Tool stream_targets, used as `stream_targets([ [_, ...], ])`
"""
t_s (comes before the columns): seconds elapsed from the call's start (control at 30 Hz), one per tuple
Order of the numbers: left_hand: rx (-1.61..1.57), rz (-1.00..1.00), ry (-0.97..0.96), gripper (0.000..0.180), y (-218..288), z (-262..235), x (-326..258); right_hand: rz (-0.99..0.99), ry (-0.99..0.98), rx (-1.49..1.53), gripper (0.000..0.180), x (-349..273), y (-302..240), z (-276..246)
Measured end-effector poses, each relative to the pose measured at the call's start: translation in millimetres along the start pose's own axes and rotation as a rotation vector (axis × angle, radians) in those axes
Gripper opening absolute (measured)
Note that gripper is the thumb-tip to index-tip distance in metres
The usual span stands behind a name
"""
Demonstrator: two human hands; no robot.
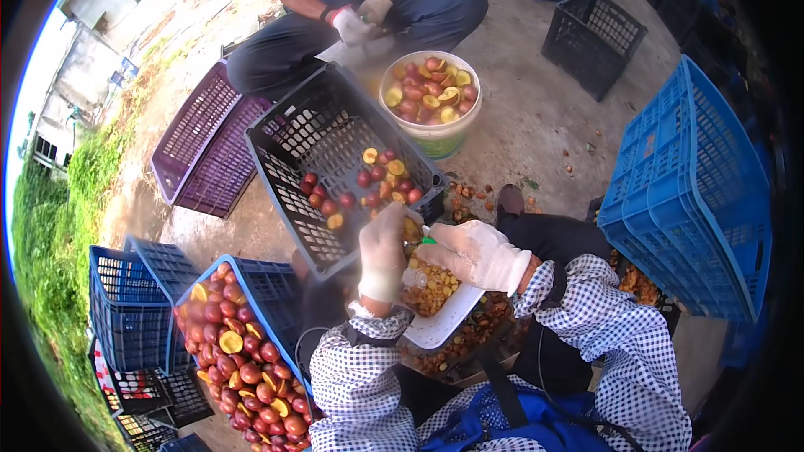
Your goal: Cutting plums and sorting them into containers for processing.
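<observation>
Working just above a white tray [431,336] of yellow pulp [440,291], with the left gloved hand [383,253] closed around what seems a piece of cut fruit [411,229] and the right gloved hand [479,258] pinching a green-handled tool [428,240] narrowly at the fingertips (spoon or knife, impossible to tell with the working end mostly lost between the gloves). Probably at the scooping step, judging by the meeting of both hands over the pulp. Calling next, most likely, for a firm left hold, a short turn of the right wrist to loosen the flesh, then a release of the spent shell clear of the tray. Within easy reach beyond the hands, more red-skinned fruit [376,174], some halved, in a dark grey crate [314,146]; at left, a fuller heap in a blue crate [268,285].
</observation>
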State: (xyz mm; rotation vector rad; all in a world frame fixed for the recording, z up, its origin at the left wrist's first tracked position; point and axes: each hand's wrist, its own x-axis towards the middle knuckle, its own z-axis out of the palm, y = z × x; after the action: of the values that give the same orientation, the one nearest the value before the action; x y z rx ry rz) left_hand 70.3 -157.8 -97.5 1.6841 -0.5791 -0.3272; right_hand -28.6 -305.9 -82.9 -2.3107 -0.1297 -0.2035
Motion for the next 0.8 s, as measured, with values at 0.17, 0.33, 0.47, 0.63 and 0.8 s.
stream_targets([
  [0.17,-0.063,-0.079,-0.055,0.048,4,4,-7,0.723,-0.480,0.935,0.043,1,-6,-28],
  [0.33,-0.451,-0.505,-0.260,0.042,12,15,-4,0.889,-0.741,1.327,0.036,-15,34,-27],
  [0.47,-0.832,-0.699,-0.056,0.049,-12,20,1,-0.070,-0.322,0.381,0.027,-20,19,-3],
  [0.63,-0.579,-0.590,0.215,0.054,-22,-19,5,0.148,-0.542,-0.417,0.029,-23,22,18],
  [0.8,-0.233,0.058,0.210,0.040,1,-31,19,0.168,-0.258,-0.203,0.029,-22,14,-9],
])
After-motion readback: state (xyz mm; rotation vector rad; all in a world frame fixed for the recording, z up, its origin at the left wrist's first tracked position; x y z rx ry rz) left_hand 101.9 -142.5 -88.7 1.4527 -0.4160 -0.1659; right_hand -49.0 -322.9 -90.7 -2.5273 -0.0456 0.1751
